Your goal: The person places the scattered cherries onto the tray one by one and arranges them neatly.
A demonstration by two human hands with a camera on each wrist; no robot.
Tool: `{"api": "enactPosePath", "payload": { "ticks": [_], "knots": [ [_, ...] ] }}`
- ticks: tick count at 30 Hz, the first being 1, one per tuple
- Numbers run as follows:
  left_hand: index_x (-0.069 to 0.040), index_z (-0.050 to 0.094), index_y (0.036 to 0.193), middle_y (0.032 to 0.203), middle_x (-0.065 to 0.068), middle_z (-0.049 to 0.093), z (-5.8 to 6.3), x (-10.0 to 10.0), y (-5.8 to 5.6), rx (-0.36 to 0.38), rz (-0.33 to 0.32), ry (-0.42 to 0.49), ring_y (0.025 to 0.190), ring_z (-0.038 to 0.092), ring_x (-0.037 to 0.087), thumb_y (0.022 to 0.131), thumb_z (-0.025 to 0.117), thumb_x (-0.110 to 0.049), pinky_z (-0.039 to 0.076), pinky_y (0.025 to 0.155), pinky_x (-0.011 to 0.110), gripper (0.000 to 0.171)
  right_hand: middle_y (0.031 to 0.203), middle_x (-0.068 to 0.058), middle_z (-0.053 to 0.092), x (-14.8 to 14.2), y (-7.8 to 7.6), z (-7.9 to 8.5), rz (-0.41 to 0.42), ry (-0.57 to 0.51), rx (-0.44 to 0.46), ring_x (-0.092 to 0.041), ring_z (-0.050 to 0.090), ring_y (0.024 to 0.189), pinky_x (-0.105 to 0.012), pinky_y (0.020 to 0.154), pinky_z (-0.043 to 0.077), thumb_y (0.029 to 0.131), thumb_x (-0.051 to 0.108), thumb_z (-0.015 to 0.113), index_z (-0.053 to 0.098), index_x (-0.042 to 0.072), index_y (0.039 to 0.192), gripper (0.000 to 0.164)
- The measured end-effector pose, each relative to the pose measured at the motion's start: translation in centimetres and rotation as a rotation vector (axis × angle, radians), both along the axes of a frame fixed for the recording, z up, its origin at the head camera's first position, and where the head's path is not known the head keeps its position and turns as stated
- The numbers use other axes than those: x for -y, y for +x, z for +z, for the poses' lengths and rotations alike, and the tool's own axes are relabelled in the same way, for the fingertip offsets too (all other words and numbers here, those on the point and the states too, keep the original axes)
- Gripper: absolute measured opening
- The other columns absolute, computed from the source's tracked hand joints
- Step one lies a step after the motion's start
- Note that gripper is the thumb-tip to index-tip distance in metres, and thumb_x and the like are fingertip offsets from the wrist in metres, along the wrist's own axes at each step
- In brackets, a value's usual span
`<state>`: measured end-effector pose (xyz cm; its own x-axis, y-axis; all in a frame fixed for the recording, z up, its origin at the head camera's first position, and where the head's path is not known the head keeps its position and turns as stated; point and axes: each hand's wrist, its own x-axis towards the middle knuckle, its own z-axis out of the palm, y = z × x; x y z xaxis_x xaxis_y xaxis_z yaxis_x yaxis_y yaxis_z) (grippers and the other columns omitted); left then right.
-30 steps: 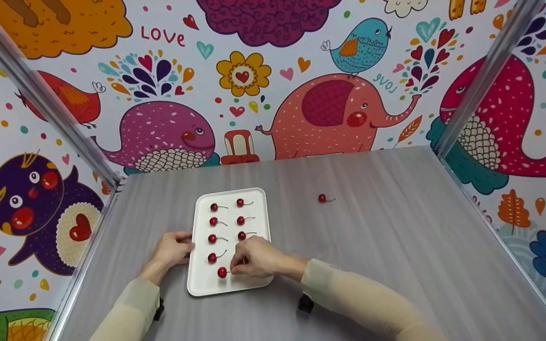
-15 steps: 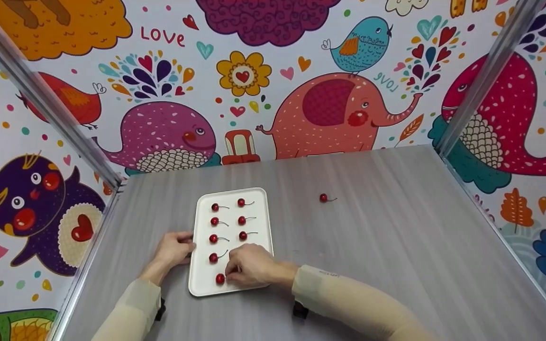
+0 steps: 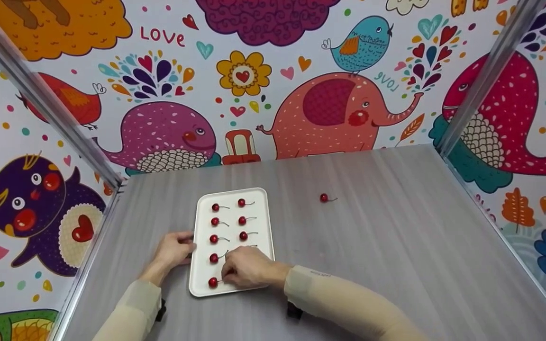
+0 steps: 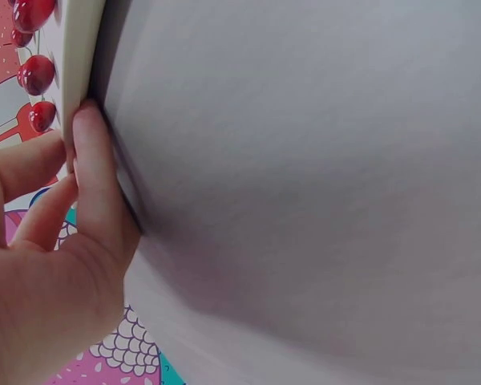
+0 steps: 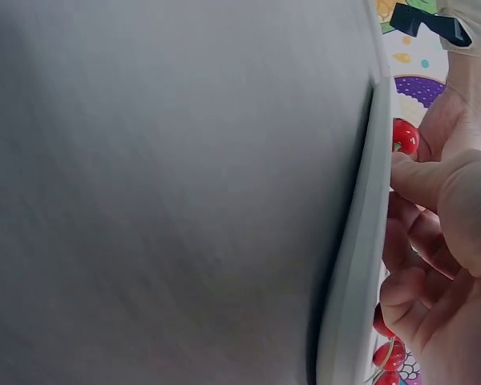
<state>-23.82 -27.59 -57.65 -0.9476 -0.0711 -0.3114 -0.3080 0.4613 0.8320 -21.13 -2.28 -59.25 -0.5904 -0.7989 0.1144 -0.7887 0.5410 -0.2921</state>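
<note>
A white rectangular tray [image 3: 198, 265] lies on the table with red cherries set on it in two columns. My left hand [image 3: 174, 248] holds the tray's left edge; in the left wrist view its fingers [image 4: 96, 168] are at the rim. Over the tray's near part, my right hand [image 3: 249, 267] pinches the stem of a cherry [image 3: 213, 282] at the bottom of the left column. The right wrist view shows this cherry [image 5: 405, 136] by the fingertips. Just above the right hand a stem [image 3: 254, 246] shows, its fruit hidden by the hand.
One loose cherry [image 3: 324, 198] with its stem lies on the grey table [image 3: 372, 246], right of the tray. Printed cartoon walls [image 3: 244, 109] enclose the table at the back and sides, with metal posts [image 3: 477, 85] at the corners.
My right hand has moved left and slightly nearer with the cherry, bringing it under the left column. The left hand stays at the tray's edge.
</note>
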Motion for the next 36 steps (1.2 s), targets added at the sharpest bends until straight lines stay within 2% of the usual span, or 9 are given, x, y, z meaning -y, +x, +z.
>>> {"api": "enactPosePath", "payload": {
  "ticks": [7,16,27,36],
  "knots": [
    [0.014,0.062,0.150,0.111,0.018,0.069,-0.02,-0.14,0.00,-0.011,-0.003,0.020,0.089,0.073,0.018,0.100,0.067,0.003,0.070,0.074,0.035,0.052,0.094,0.011,0.077,0.29,-0.05,0.14,-0.034,0.027,-0.026,-0.006,0.069,0.081,-0.023,0.064,0.052,0.099,0.031,0.083,0.091,0.035,0.106,0.011],
    [0.015,0.060,0.152,0.114,0.022,0.070,-0.04,-0.16,0.01,-0.008,-0.003,0.023,0.092,0.074,0.020,0.099,0.067,0.004,0.072,0.079,0.039,0.054,0.091,0.010,0.074,0.46,0.04,0.37,-0.035,0.053,-0.064,-0.006,0.066,0.077,-0.025,0.058,0.048,0.099,0.032,0.083,0.091,0.034,0.104,0.010],
    [0.012,0.063,0.151,0.114,0.018,0.068,-0.04,-0.08,0.05,0.000,0.000,-0.012,0.095,0.073,0.021,0.100,0.068,0.001,0.071,0.080,0.038,0.052,0.091,0.011,0.077,0.69,0.35,0.32,-0.035,0.075,-0.125,-0.008,0.071,0.079,-0.027,0.058,0.055,0.098,0.029,0.082,0.091,0.033,0.100,0.011],
    [0.014,0.063,0.150,0.112,0.017,0.067,-0.03,-0.11,0.03,-0.016,-0.002,-0.002,0.095,0.072,0.020,0.100,0.068,0.001,0.070,0.076,0.035,0.052,0.087,0.010,0.076,1.01,0.52,0.40,-0.083,0.070,-0.142,-0.010,0.073,0.079,-0.031,0.057,0.057,0.096,0.025,0.082,0.091,0.033,0.097,0.012]
  ]
}}
